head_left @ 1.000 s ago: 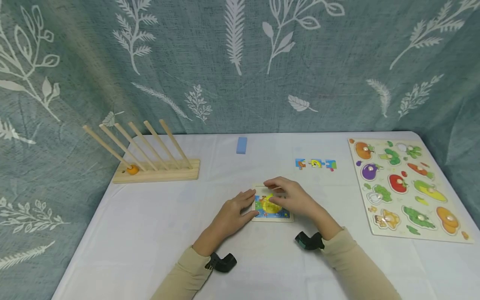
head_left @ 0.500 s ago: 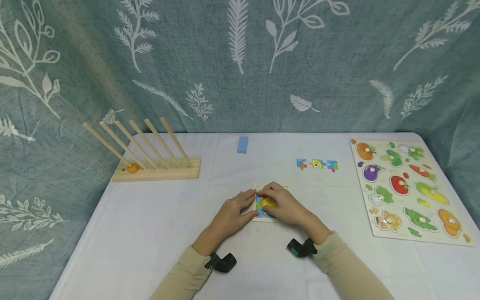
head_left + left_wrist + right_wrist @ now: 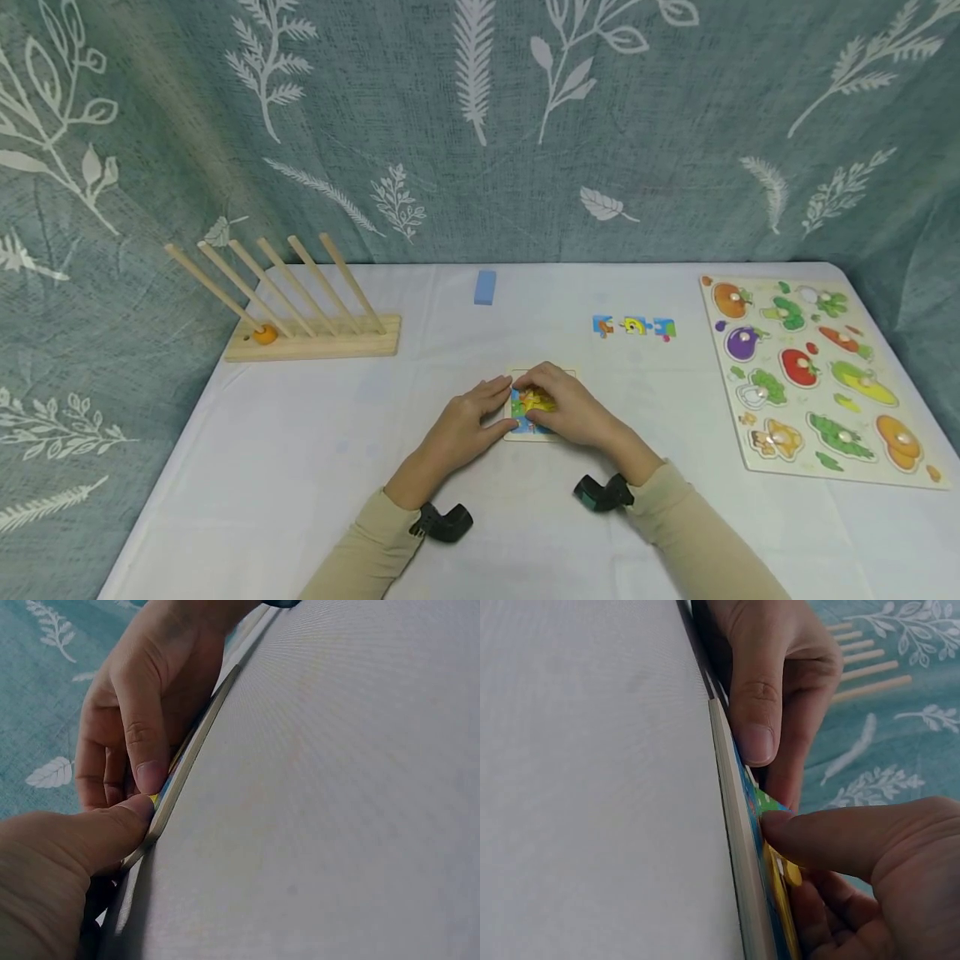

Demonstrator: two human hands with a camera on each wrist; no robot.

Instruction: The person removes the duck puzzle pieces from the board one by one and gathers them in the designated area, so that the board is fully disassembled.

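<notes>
A small wooden jigsaw puzzle (image 3: pixel 519 410) with a blue, green and yellow picture lies on the table between both hands. My left hand (image 3: pixel 467 429) rests at its left edge, fingers fairly straight and thumb low on the frame. The right hand (image 3: pixel 573 408) reaches over the puzzle from the right and covers much of its right half. Its thumb and curled fingers pinch a yellow puzzle piece (image 3: pixel 780 889), whose edge stands slightly above the board in the right wrist view. In the left wrist view both thumbs nearly meet over the puzzle's near rim (image 3: pixel 184 769).
Several loose puzzle pieces (image 3: pixel 634 326) lie in a row beyond the right hand. A vegetable peg board (image 3: pixel 825 379) sits at the right. At the left stands a wooden rack (image 3: pixel 315 340) with upright rods and an orange bead (image 3: pixel 265 334). A blue block (image 3: pixel 485 287) lies at the back.
The right hand has moved left over the puzzle from its right side and brought thumb and fingers together on the yellow area. Left hand stays put.
</notes>
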